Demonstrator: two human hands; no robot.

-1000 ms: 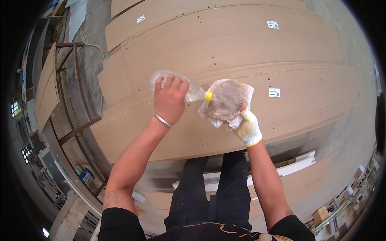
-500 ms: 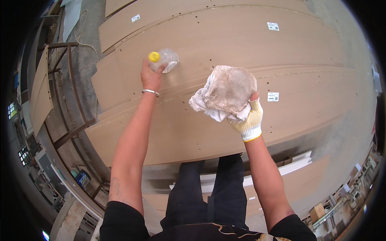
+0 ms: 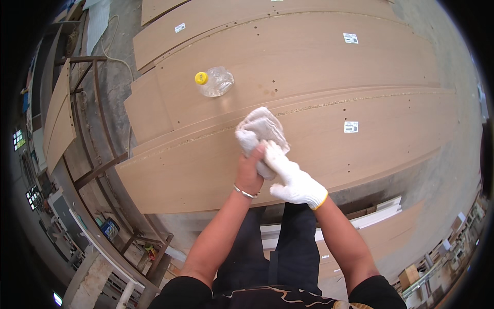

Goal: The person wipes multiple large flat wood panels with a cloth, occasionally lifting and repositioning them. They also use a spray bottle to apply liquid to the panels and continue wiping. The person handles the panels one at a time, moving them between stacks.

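A folded whitish cloth (image 3: 263, 129) is held in front of me, above the nearest brown board. My bare left hand (image 3: 250, 170), with a silver bracelet at its wrist, is wrapped round the cloth's lower end. My right hand (image 3: 293, 180) wears a white knitted glove with a yellow cuff edge. Its fingertips close on the cloth beside my left thumb, while its own thumb sticks out to the left. Farther off, a clear plastic bottle (image 3: 218, 81) with a yellow cap rests on a board, touched by neither hand.
Long brown boards (image 3: 309, 56) with small holes and white labels (image 3: 351, 127) lie side by side before me. At left stands a dark metal frame (image 3: 98, 108) with a curved panel (image 3: 60, 116). White strips (image 3: 378, 212) lie low near my legs.
My left hand has let go of the bottle and come back to grip the cloth. My right hand has moved left and turned over, bringing the cloth nearer my middle.
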